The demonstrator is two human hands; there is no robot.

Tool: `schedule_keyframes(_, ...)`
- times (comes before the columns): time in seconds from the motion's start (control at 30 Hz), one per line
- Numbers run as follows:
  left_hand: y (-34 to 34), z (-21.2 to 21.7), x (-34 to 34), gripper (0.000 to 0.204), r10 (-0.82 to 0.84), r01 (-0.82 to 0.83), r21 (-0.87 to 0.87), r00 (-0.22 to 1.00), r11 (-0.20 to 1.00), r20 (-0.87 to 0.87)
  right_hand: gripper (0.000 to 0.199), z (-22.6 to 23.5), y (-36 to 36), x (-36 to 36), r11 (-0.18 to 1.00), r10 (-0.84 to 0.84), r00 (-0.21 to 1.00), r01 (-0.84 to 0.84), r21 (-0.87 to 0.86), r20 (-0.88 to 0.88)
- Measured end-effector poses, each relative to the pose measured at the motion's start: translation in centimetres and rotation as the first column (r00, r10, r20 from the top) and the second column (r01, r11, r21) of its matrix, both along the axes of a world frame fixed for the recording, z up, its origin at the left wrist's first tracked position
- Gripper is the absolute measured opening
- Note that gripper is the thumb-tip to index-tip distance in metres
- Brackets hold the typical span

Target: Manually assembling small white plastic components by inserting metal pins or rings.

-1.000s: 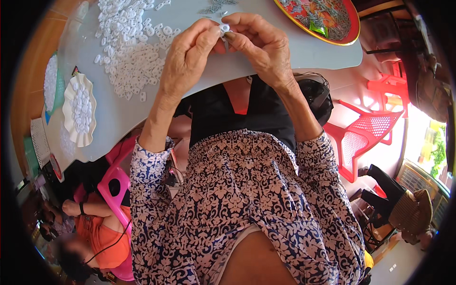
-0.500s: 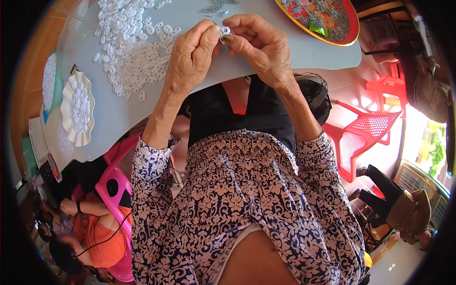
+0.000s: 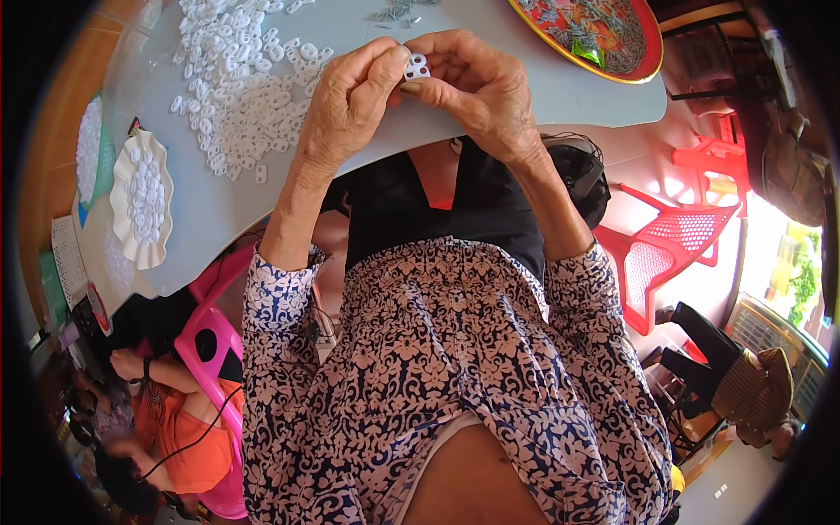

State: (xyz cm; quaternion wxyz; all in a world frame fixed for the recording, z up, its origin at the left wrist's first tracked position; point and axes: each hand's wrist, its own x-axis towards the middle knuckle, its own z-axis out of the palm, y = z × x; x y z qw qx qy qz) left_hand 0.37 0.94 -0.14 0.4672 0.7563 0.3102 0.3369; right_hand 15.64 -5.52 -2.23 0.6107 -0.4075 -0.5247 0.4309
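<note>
Over the near part of the table, both my hands meet around small white plastic pieces with round holes [image 3: 417, 66]. My left hand [image 3: 354, 101] pinches their left side between thumb and fingertips. From the right, my right hand [image 3: 481, 92] has its thumb at the lower edge, with curled fingers behind. Whether this is one piece or two pressed together, I cannot tell. A large heap of similar white two-holed pieces [image 3: 249, 105] spreads over the table left of my hands. Thin metal pins [image 3: 398, 10] lie loose beyond my fingers.
A red tray [image 3: 653, 52] of metal pins with a green packet stands at the far right. At left are a cream scalloped dish [image 3: 124, 219] of white pieces and a green container [image 3: 106, 166]. A red chair [image 3: 682, 236] stands right; a person in orange [image 3: 188, 437] sits lower left.
The white piece between my fingers has turned, and more of its holes show. My right thumb has slid down and left along it. The person in orange has shifted an arm.
</note>
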Motion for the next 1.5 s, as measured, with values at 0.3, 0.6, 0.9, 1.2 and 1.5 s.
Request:
schedule_keyframes(0.3, 0.1, -0.2, -0.1, 0.031, -0.044, 0.044, 0.027, 0.999, 0.999, -0.007, 0.024, 0.2, -0.1, 0.1, 1.0, 0.014, 0.998, -0.013, -0.013, 0.053)
schedule_keyframes(0.6, -0.2, -0.6, 0.0, 0.032, -0.013, 0.013, 0.068, 1.0, 0.998, -0.001, 0.022, 0.6, -0.5, -0.2, 0.999, -0.047, 0.983, 0.045, 0.017, 0.177)
schedule_keyframes(0.9, -0.2, -0.7, 0.1, 0.031, -0.025, 0.026, 0.105, 1.0, 0.994, -0.005, 0.02, 0.9, -0.6, -0.3, 0.991, -0.133, 0.943, 0.121, 0.056, 0.305)
schedule_keyframes(1.2, -0.2, -0.9, -0.2, 0.032, -0.031, 0.033, 0.103, 0.999, 0.994, -0.016, 0.017, 0.8, -0.5, -0.5, 0.987, -0.152, 0.925, 0.127, 0.094, 0.348)
schedule_keyframes(1.5, -0.4, -1.1, -0.4, 0.034, -0.037, 0.038, 0.119, 0.999, 0.992, -0.015, 0.015, 0.9, -0.5, -0.7, 0.973, -0.211, 0.898, 0.153, 0.174, 0.387)
